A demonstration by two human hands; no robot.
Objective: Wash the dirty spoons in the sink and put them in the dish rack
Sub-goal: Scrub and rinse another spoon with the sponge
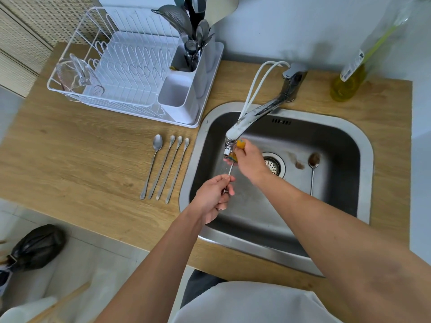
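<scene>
Four long silver metal spoons (166, 167) lie side by side on the wooden desk (81, 159) between the white wire dish rack (126, 73) and the steel sink (275, 206), seemingly parked clean and not yet racked. The left hand (213, 198) pinches a thin metal spoon (229, 172) by its handle, so its bowl sits under the chrome tap (256, 113), while the right hand (250, 159) grasps a yellow sponge (238, 150) against it. One dirty brown-smeared spoon (313, 169) waits on the sink floor.

A spoon (229, 174) is held by the left hand (215, 197) under the faucet (254, 117) and rubbed with a yellow sponge (240, 145) gripped by the right hand (250, 159). A dirty spoon (313, 166) is seen lying in the sink (363, 145), and four spoons (166, 169) are laid on the tabletop (81, 159).
</scene>
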